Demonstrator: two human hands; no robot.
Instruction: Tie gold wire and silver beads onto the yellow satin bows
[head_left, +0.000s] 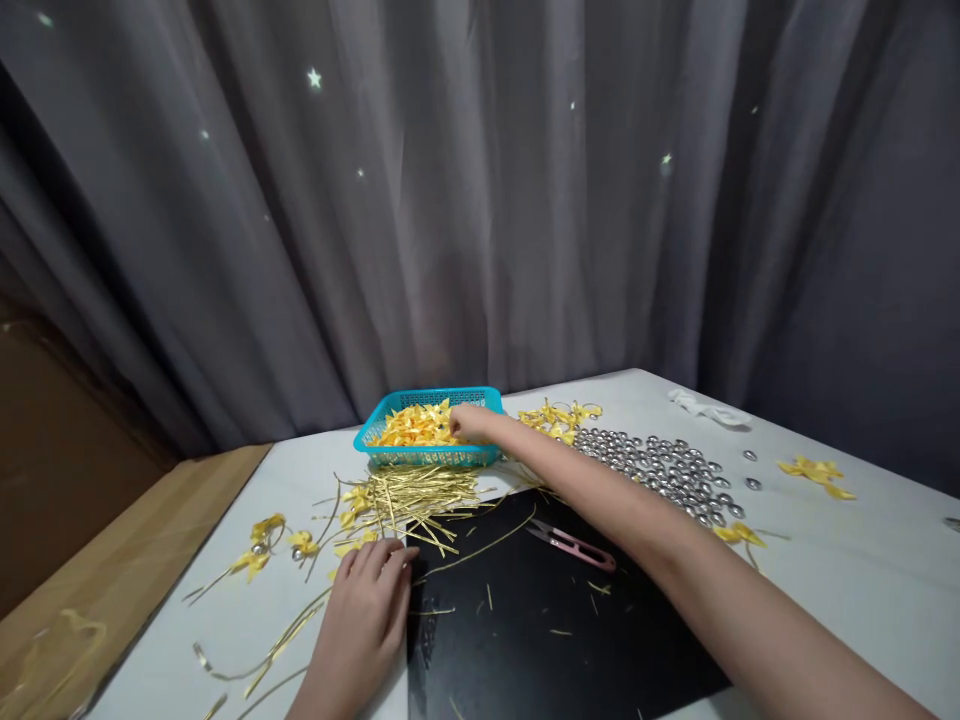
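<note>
My right hand [471, 423] reaches over the near rim of a blue plastic basket [427, 456]. Its fingers are bent and closed at the pile of yellow satin ribbon pieces [412, 425] inside; whatever they pinch is hidden. My left hand [369, 592] rests on the table at the left edge of a black mat [525, 640], fingers slightly curved and apart, holding nothing visible. Just beyond its fingertips lie yellow ribbon petals [352, 546] and a bundle of gold twist ties [424, 495]. Pink thread snips [574, 545] lie on the mat beneath my right forearm.
Many silver domed buttons [667, 470] spread right of my forearm. Ribbon flowers with silver centres [302, 545] lie at left, others [559, 415] beside the basket. A white crumpled strip [705, 408] lies at the back right. Cardboard [150, 540] borders the left; a grey curtain [480, 200] hangs behind.
</note>
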